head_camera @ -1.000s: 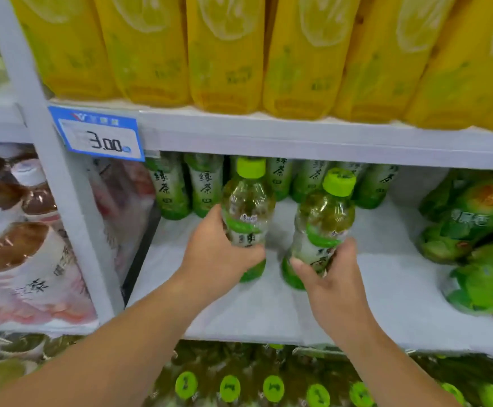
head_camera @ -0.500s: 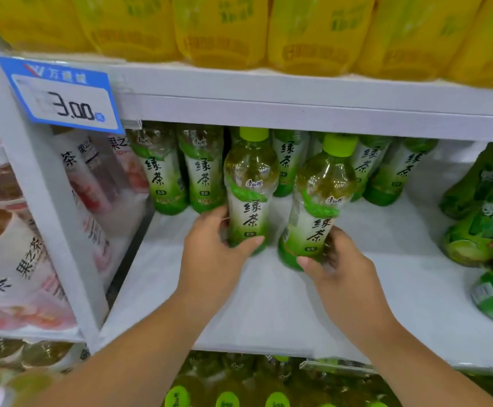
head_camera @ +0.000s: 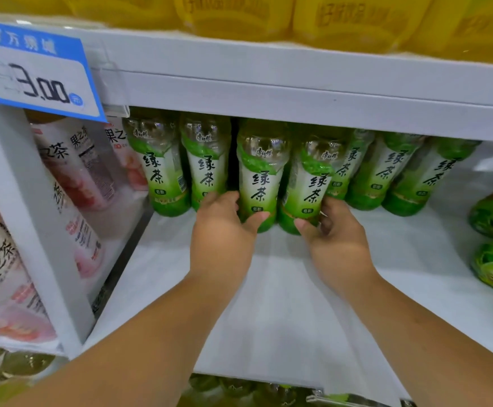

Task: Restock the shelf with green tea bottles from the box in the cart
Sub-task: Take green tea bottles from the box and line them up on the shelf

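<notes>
caps of green tea bottles (head_camera: 258,183) hidden behind upper shelf (head_camera: 298,92), yellow bottles (head_camera: 342,22) cropped at top

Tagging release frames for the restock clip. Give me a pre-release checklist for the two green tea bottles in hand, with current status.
1. Left hand wrapped low round the left held bottle: ok.
2. Right hand wrapped low round the right held bottle: ok.
3. Both labels face the aisle: ok.
4. Bases flat on the shelf: cannot tell, fingers cover part of them; the right held bottle looks slightly tilted.
5. Caps clear of the upper shelf edge: cannot tell, the caps are hidden behind it.
6. Held bottles pushed up against the back row: cannot tell from this angle.
</notes>
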Motion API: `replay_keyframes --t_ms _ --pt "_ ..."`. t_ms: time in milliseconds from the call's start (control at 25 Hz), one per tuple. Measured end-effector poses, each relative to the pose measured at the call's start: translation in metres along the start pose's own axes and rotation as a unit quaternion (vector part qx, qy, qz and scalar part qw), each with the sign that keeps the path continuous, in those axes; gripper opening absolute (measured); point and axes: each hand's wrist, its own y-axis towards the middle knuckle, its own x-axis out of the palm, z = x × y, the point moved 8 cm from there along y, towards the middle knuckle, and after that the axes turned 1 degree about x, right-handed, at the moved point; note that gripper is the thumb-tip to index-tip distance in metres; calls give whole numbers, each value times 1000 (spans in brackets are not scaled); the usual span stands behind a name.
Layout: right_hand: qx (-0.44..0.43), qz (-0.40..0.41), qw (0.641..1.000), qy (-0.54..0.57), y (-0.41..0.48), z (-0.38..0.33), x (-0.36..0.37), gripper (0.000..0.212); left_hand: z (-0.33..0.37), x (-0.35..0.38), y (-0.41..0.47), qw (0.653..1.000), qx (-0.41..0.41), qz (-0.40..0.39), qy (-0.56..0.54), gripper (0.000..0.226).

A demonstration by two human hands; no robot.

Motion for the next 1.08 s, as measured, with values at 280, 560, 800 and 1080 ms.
replay_keyframes --t_ms 280,560,800,1080 --pt "-28 20 999 -8 3 3 5 40 1 2 16 999 12 -32 6 25" --pt "-33 25 997 -60 -2 -2 6 38 -1 4 16 999 42 -18 28 27" --pt "-29 27 997 -71 -2 -2 5 39 -4 4 16 999 28 -31 23 28" --pt "-3 -1 1000 -23 -8 -6 9 39 -6 7 9 996 -66 -60 -6 29"
